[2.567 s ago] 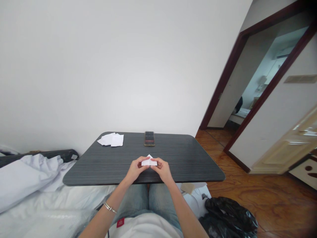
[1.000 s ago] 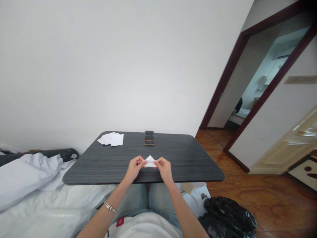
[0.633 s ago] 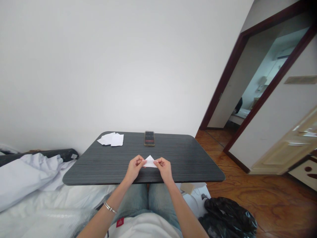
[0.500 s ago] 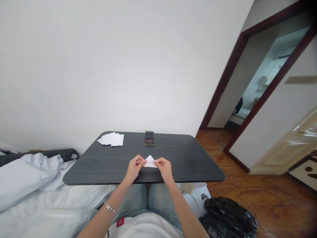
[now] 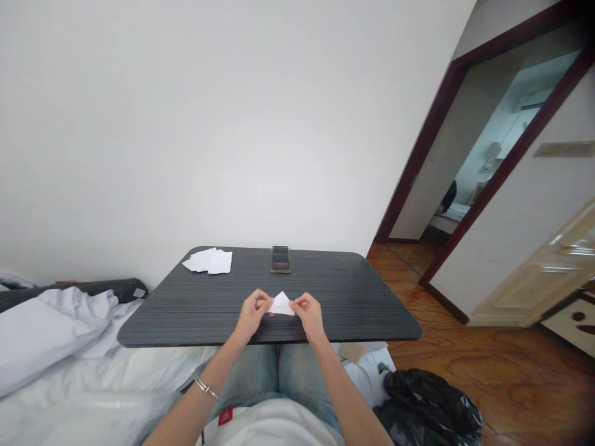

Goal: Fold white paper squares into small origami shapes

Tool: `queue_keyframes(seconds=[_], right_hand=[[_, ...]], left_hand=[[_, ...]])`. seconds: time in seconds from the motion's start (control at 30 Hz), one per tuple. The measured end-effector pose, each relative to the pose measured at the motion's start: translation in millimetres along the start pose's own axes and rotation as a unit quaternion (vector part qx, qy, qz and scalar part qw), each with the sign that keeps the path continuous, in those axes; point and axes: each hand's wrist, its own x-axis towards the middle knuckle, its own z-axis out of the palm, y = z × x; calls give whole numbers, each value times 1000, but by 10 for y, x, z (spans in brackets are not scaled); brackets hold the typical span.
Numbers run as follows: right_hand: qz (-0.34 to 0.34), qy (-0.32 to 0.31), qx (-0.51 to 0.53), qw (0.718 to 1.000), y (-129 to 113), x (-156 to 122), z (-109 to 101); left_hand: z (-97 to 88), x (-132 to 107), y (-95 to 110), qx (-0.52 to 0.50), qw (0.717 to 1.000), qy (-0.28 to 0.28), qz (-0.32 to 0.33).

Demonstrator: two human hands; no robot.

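A small folded piece of white paper [image 5: 281, 304], peaked at the top with a straight lower edge, is held up over the near part of the dark table. My left hand [image 5: 253, 314] pinches its left corner between thumb and fingers. At the right corner, my right hand [image 5: 308, 313] grips it the same way. The fingertips cover both ends of the paper. Farther back on the table lie several loose white sheets [image 5: 209, 261] at the left and a phone [image 5: 280, 259] in the middle.
The dark wood-grain table [image 5: 344, 291] stands against a white wall, above my legs. On its left is a bed with white bedding [image 5: 56, 328]. A black plastic bag [image 5: 432, 406] rests on the wooden floor at the right, near a doorway [image 5: 446, 148].
Both hands keep their pinch on the paper's corners. The paper has tilted very slightly, and the fingers have shifted only a little.
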Motion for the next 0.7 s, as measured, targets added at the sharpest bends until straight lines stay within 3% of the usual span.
queue_keyframes(seconds=[0.23,0.4,0.7], right_hand=[[-20,-15,-31,999,-29,-32,5],[-34,-46,-81,995,-68,-67,27],[-36,-97,-89,991,-84,-38,23]], left_hand=[[17,11,3,-35,999,-17,-27],[2,17,-49,6,998,-51,-23],[-7,12,-65,53,997,-52,-3]])
